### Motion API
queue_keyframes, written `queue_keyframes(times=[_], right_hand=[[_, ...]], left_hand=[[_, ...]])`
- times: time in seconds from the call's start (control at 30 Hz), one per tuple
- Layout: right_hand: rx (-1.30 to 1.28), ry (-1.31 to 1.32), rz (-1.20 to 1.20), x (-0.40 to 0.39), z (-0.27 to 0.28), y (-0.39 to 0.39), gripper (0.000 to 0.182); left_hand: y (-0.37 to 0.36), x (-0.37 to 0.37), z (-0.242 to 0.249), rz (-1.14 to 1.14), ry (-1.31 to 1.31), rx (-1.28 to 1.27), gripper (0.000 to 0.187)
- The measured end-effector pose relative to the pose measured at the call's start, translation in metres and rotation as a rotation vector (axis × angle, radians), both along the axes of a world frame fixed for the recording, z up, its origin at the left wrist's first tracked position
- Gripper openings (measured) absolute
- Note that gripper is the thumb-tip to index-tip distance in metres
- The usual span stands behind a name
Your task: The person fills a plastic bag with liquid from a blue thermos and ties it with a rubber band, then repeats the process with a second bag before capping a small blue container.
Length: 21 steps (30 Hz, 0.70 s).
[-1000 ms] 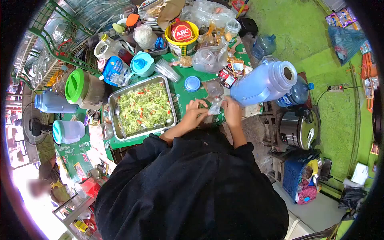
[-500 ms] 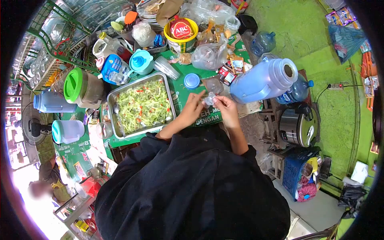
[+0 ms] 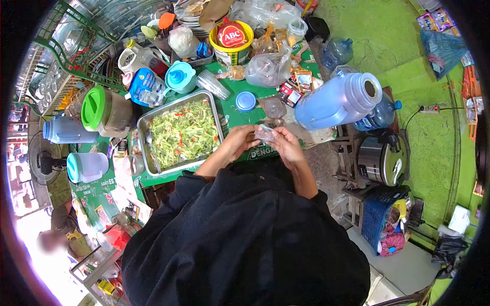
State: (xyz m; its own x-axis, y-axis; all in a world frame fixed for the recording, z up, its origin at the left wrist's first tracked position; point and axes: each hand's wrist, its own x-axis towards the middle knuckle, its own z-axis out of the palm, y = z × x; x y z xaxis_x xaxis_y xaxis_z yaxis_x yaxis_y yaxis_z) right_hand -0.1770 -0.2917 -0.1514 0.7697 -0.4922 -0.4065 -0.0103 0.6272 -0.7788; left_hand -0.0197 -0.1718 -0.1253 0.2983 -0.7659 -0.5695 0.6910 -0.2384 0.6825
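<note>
Between my two hands is a small clear plastic bag (image 3: 264, 133), held over the front edge of the green tablecloth. My left hand (image 3: 239, 141) pinches its left side, and my right hand (image 3: 287, 145) grips its right side with curled fingers. Left of my hands lies a metal tray (image 3: 222, 120) of shredded green vegetables (image 3: 181, 133) with red bits. A round blue lid (image 3: 245, 101) rests just above my hands, and beside it stands a clear container (image 3: 274, 108). The large blue thermos (image 3: 337, 102) leans to the right of them.
Stacked clear cups (image 3: 213, 84), a teal jug (image 3: 179, 79), a yellow bucket (image 3: 231, 44) and plastic bags (image 3: 267, 69) crowd the back. A green-lidded container (image 3: 104, 111) is at the left. Rightward are a rice cooker (image 3: 380, 159) and blue basket (image 3: 375, 224). A person (image 3: 64, 224) is lower left.
Both hands have shifted slightly down and closer together around the plastic bag. My left fingers, extended before, now curl onto it.
</note>
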Motion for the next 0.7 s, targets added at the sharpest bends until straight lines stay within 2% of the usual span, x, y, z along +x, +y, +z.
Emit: queue_keyframes(times=[0.03,0.1,0.17,0.23,0.27,0.33,0.4,0.47,0.5,0.57,0.6,0.63,0.7], right_hand=[[0.069,-0.022,0.029,-0.002,-0.005,0.0,0.014],[0.066,0.014,0.053,-0.003,-0.012,-0.003,0.013],[0.061,0.051,0.069,-0.005,-0.015,-0.004,0.013],[0.355,-0.045,-0.058,-0.004,-0.008,-0.001,0.013],[0.355,-0.044,-0.057,-0.003,-0.005,-0.001,0.013],[0.604,-0.086,-0.152,-0.002,-0.002,0.0,0.015],[0.697,-0.153,-0.112,-0.007,-0.026,-0.004,0.016],[0.787,-0.221,-0.072,-0.01,-0.034,-0.006,0.018],[0.72,-0.239,-0.08,-0.009,-0.03,-0.006,0.019],[0.654,-0.254,-0.09,-0.006,-0.016,-0.003,0.022],[0.589,-0.183,-0.112,-0.001,-0.005,0.001,0.024],[0.522,-0.113,-0.133,0.001,0.001,0.002,0.027],[0.492,-0.099,-0.136,0.003,0.003,0.001,0.028]], left_hand=[[-0.001,0.0,0.005,0.111,0.308,0.009,0.021],[0.0,0.004,-0.011,0.106,0.384,-0.02,0.02],[-0.002,0.004,-0.022,0.114,0.583,-0.069,0.021],[0.004,0.009,-0.041,0.043,0.627,-0.127,0.022],[0.006,0.012,-0.049,-0.023,0.667,-0.187,0.023],[0.005,0.015,-0.032,-0.04,0.597,-0.11,0.023],[0.002,0.012,-0.011,-0.063,0.527,-0.033,0.025],[-0.003,0.001,0.0,-0.09,-0.059,0.134,0.027],[-0.002,-0.001,-0.007,-0.09,-0.058,0.135,0.027],[-0.002,-0.005,-0.029,-0.055,-0.79,0.023,0.034],[-0.004,-0.009,-0.006,-0.04,-0.88,0.078,0.032],[-0.006,-0.01,-0.004,-0.042,-0.878,0.077,0.032],[-0.008,-0.008,0.001,0.054,-1.073,0.021,0.033]])
